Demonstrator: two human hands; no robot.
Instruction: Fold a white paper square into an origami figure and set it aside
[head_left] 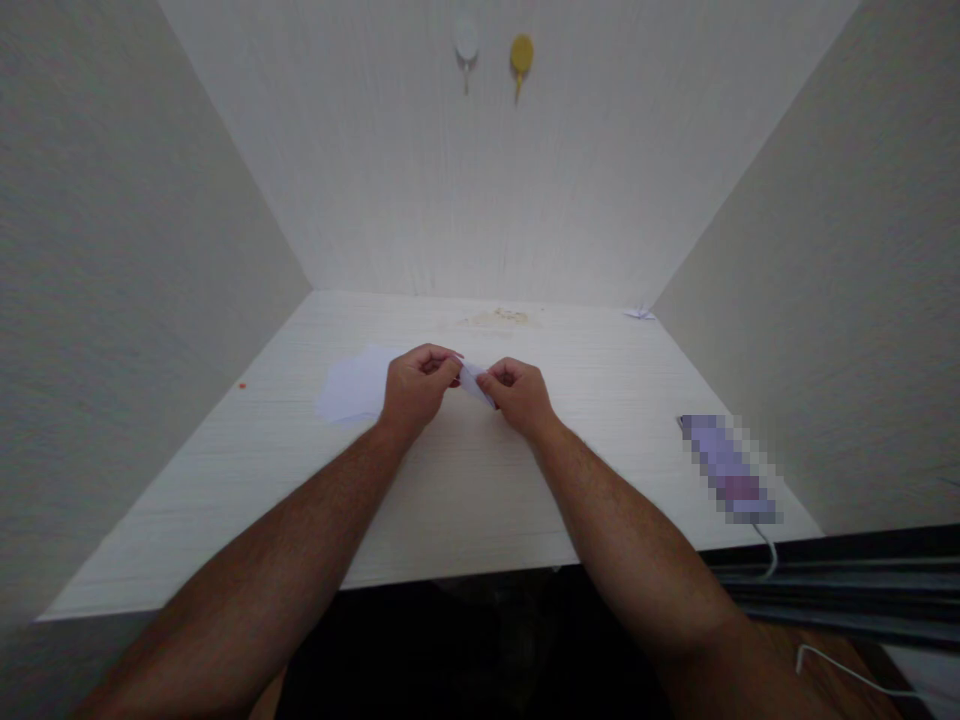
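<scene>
A small folded piece of white paper (pixel 475 382) is held up between both hands, above the middle of the pale table. My left hand (pixel 418 385) pinches its left side between thumb and fingers. On the other side, my right hand (pixel 517 390) grips the right edge with thumb and bent fingers. Parts of the paper are hidden behind the fingers. Just left of my left hand lies a loose stack of white paper sheets (pixel 349 385), partly covered by that hand.
The white table (pixel 465 500) is walled in on three sides. A blurred-out flat device (pixel 724 465) with a white cable (pixel 769 550) lies at right. A small paper scrap (pixel 639 314) sits in the back right corner. Two hooks, white (pixel 466 42) and yellow (pixel 522 54), hang on the back wall (pixel 487 180).
</scene>
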